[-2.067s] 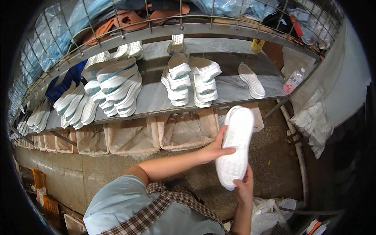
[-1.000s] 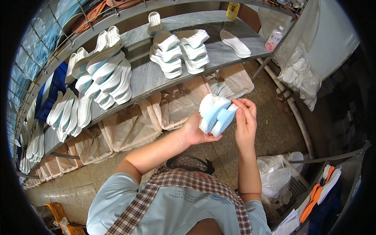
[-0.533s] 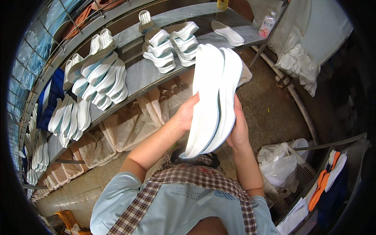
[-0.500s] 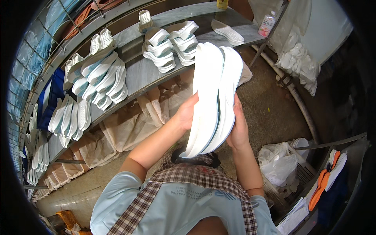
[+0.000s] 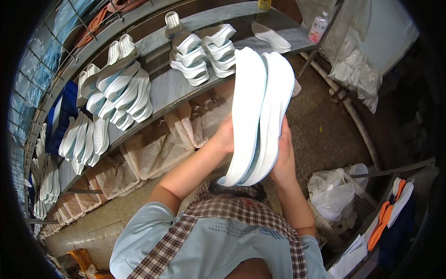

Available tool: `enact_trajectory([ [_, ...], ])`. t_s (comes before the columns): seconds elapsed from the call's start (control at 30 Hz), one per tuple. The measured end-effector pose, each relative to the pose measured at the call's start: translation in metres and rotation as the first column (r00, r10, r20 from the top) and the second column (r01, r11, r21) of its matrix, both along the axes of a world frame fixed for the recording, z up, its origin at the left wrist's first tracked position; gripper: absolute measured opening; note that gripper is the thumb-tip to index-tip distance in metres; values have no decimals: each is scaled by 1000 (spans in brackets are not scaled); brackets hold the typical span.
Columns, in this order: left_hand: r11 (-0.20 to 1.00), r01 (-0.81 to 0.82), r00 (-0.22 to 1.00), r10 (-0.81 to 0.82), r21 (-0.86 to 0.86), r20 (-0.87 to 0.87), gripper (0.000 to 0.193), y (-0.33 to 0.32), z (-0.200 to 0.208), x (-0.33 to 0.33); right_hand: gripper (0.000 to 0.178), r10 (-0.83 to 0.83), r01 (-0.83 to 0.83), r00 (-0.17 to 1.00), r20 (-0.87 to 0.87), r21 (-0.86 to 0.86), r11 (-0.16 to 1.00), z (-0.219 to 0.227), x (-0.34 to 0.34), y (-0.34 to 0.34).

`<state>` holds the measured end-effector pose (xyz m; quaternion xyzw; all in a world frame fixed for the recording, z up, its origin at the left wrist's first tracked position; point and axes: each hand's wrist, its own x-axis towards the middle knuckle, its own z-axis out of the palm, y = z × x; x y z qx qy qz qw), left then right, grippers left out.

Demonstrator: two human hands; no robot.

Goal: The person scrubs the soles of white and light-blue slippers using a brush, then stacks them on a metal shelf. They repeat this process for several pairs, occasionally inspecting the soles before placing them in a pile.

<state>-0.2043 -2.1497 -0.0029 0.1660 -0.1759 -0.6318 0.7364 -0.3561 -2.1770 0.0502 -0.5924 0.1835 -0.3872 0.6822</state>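
Two white shoe soles (image 5: 248, 111) with light blue edges are held upright, side by side, in front of my body. My left hand (image 5: 226, 135) grips the left sole's outer side; its fingertips are hidden behind the sole. On the other side my right hand (image 5: 284, 156) presses against the right sole, fingers closed along its edge. Beyond them on the grey bench, white soles are stacked in two short piles (image 5: 189, 60). A larger heap of white and blue soles (image 5: 123, 90) lies farther left.
A single sole (image 5: 271, 38) and a bottle with a pink label (image 5: 318, 28) stand on the bench's right end. Cloth-lined bins (image 5: 148, 156) sit below the bench. At lower right are a basket with plastic bags (image 5: 331, 195) and a shelf holding orange and white pieces (image 5: 382, 218).
The pair of soles has shifted slightly right, and the gap between their upper ends has widened. Both hands keep hold of them.
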Motion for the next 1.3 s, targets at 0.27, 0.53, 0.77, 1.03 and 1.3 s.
enact_trajectory([
  [0.27,1000,-14,1000,14,12,23,45,-1,-3,-3,73,-20,20,1000,-12,-2,1000,16,-2,14],
  [0.53,996,-75,980,84,-52,180,51,4,-6,2,66,-36,-10,988,-151,-290,957,-10,-16,-7],
  [0.77,958,-184,856,266,-220,443,66,10,-8,-2,86,52,-76,983,-174,-135,988,-8,-30,-13],
  [1.03,950,-214,668,312,-227,676,68,6,-15,2,84,80,-108,978,-190,-138,985,-9,-33,-21],
  [1.3,959,-139,691,272,-246,670,57,2,-18,4,85,21,-111,952,-305,-281,953,-5,-36,-23],
])
